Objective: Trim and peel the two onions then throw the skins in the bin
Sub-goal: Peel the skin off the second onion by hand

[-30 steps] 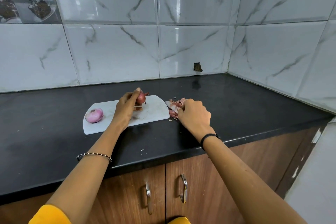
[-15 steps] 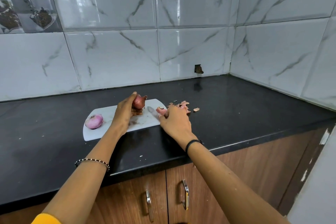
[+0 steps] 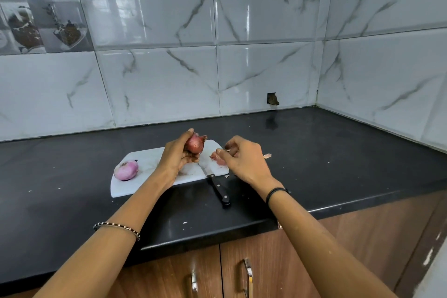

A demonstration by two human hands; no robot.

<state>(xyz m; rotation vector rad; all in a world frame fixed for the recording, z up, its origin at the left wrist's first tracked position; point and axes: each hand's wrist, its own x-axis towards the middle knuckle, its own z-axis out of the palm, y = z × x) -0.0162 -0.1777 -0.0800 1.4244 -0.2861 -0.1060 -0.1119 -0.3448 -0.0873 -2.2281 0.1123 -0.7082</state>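
Head view. Black bench (image 3: pixel 338 164) against a marble-tiled wall, with a white cutting board (image 3: pixel 147 181) lying flat on it.

Left hand (image 3: pixel 177 156): fingers curled under and around the unpeeled onion (image 3: pixel 195 144), thumb on top. The onion is raised just above the board's far right part, brown skin on.

Peeled onion (image 3: pixel 126 170): pink, resting on the board's left end, well apart from both hands.

Right hand (image 3: pixel 244 159): hovers over the board's right edge, fingers loosely curled. A pink skin piece (image 3: pixel 216 158) sits at the thumb tip; cannot tell whether it is pinched or lying loose.

Knife (image 3: pixel 219 187): blade on the board, black handle on the bench, untouched.

Skin scrap (image 3: pixel 267 156): on the bench just right of the right hand.
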